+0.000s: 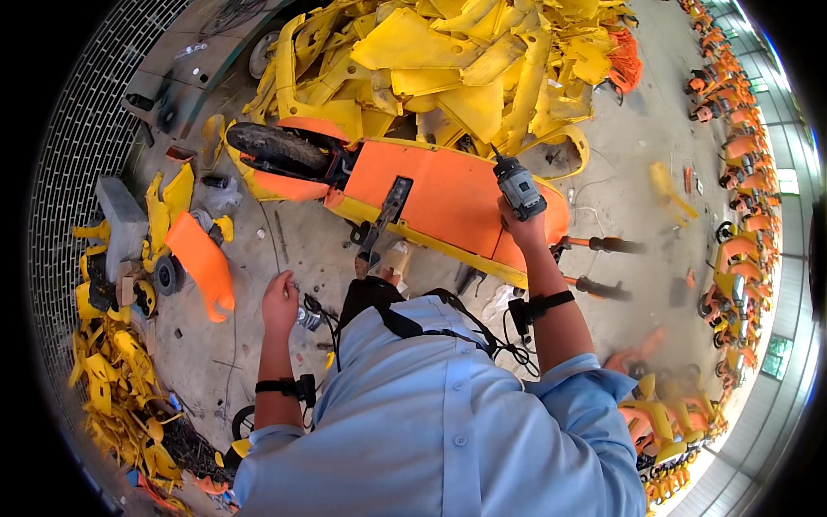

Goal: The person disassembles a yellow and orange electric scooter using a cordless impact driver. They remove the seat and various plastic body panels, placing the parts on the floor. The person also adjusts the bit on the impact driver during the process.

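My right hand [521, 226] is wrapped round the grip of a grey and black cordless drill [519, 189], its bit pointing away from me. The drill is above the orange panel of a scooter [422, 185] with yellow edging, which lies on its side before me. Its black tyre [280, 148] is at the left, and the handlebar grips [603, 289] are at the right. Lower and to the left, my left hand [280, 302] hangs above the floor, fingers curled together; a small dark thing may be at the fingertips, too small to name.
Beyond the scooter rises a heap of yellow body panels [431, 52]. An orange panel [202, 267] and a small wheel [168, 276] lie at the left, near a grey bin [123, 220]. More yellow parts [121, 370] are piled lower left. Rows of scooters [741, 189] line the right side.
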A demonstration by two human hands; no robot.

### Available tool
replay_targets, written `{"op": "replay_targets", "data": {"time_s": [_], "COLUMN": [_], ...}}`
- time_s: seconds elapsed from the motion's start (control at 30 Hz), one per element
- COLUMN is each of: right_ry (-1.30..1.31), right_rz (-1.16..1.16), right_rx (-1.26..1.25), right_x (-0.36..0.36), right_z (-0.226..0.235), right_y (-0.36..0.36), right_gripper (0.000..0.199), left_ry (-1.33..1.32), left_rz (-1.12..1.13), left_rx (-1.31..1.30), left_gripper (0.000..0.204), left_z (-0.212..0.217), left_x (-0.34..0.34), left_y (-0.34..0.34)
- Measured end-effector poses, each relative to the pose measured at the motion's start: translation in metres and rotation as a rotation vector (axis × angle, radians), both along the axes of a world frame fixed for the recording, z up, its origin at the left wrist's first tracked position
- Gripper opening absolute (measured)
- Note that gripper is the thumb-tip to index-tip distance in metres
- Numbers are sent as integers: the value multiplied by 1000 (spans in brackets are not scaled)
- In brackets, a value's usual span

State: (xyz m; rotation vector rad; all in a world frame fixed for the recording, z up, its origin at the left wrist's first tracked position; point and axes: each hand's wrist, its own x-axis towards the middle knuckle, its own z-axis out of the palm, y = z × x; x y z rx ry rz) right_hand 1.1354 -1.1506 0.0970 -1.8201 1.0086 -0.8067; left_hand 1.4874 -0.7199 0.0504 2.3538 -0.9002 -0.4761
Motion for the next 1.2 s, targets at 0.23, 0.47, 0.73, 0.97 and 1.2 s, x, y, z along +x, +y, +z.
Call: {"op": "replay_targets", "data": {"time_s": [0.23,0.47,0.73,0.97,1.2], "right_ry": [-21,269,52,-88,278], "right_rz": [37,-77,-142,-443,-295], "right_rx": [95,-174,-103,176,221], "right_x": [-12,-10,-49,-207,-283], "right_z": [40,18,17,52,19], "right_y": [7,26,46,140,220], "right_gripper": [27,23,18,24,28], "left_ry": [73,178,145,-7,254], "left_rz": [-170,-216,-154,-662,-263], "left_rx": [211,244,281,696,601], "left_gripper": [27,28,30,29,28], "left_z": [-33,-5,-58,-142,-123], "left_x": [33,40,64,29,-14], "left_y": [-18,-58,-1,161,173]}}
